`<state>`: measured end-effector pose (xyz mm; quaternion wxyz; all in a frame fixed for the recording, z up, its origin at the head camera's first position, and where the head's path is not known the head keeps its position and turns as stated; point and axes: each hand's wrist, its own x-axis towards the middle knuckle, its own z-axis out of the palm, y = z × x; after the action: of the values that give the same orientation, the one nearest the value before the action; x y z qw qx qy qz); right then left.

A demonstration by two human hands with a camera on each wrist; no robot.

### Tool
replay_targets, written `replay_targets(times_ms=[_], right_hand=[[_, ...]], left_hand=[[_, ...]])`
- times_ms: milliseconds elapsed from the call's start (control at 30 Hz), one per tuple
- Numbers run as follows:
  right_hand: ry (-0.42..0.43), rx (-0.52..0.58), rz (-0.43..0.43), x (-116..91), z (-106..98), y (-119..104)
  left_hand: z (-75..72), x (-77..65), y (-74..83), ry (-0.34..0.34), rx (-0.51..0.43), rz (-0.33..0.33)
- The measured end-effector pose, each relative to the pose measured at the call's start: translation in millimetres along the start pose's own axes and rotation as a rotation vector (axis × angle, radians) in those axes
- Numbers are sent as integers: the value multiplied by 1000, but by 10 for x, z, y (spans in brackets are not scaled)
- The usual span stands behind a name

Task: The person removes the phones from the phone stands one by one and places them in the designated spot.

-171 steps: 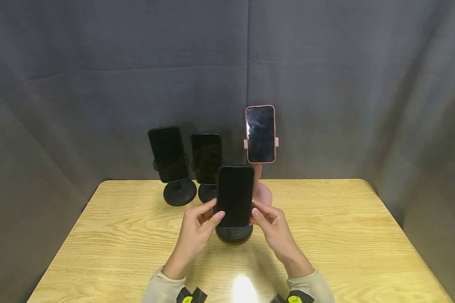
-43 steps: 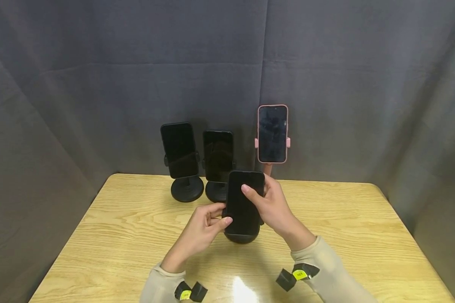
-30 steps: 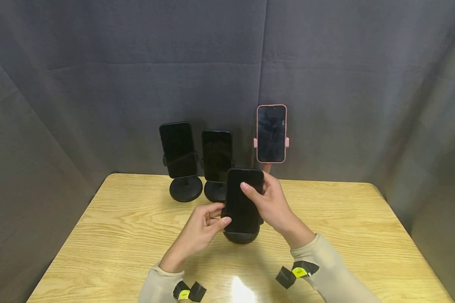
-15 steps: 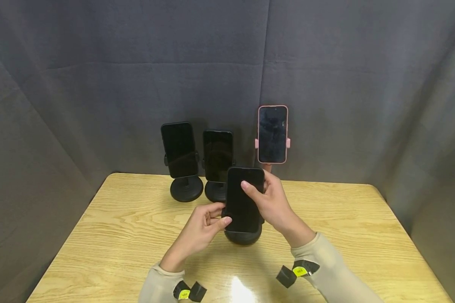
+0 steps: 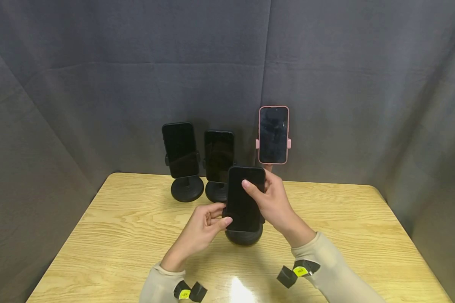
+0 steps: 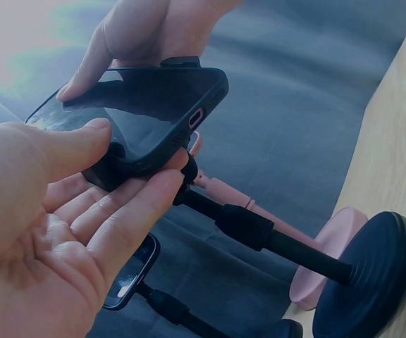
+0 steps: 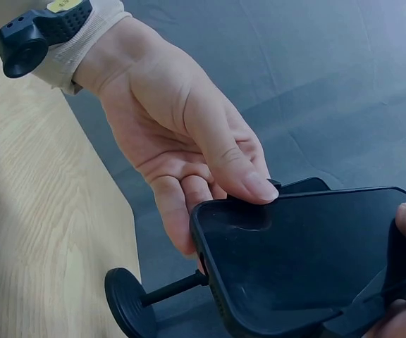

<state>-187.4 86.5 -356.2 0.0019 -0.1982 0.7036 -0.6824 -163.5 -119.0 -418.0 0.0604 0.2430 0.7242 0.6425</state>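
a black phone (image 5: 242,212) sat at the near middle of a wooden table (image 5: 345,227), on a black stand (image 6: 244,227) whose round base (image 5: 244,239) showed at six o'clock below it. the left hand (image 5: 202,230), at the phone's eight o'clock, pinched the lower edge between its thumb and loosely bent fingers, apparently to steady that end. the right hand (image 5: 276,206), at three o'clock, held the phone with its thumb across the screen and its fingers behind, a grip probably chosen to control the upper part. a clamp (image 6: 180,62) showed along the phone's side (how firmly it gripped was hard to tell). farther back, a second phone (image 5: 180,151) at ten o'clock, a third phone (image 5: 219,156) at eleven and a pink-cased phone (image 5: 274,134) at one were propped up with their screens facing the near side, likely for easy viewing.

compared with almost six seconds earlier, the right hand had climbed from the phone's lower right edge, its thumb now over the screen; the left hand's hold looked much the same. since the picture over a second earlier, the phone had risen slightly, baring more of the base.
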Motion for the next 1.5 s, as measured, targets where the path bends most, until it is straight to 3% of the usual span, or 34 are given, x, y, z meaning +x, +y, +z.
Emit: replay_targets(times_ms=[267,833,1233,1333,1500], right_hand=[[30,1,5,-6,-5,8],[-25,-3,-37,59,-12,-23],[-152,-47,-84,133,-61,-59],[-141,-47,-70,138,-61,-63],[-50,-16,-30,120,-38,-63]], left_hand=[[1,11,-18,-3,1,-2],[-11,3,-23,-20,-43,18],[-7,-4,-31,-4,5,21],[-2,-3,-18,-3,-4,21],[-6,4,3,3,-18,-1]])
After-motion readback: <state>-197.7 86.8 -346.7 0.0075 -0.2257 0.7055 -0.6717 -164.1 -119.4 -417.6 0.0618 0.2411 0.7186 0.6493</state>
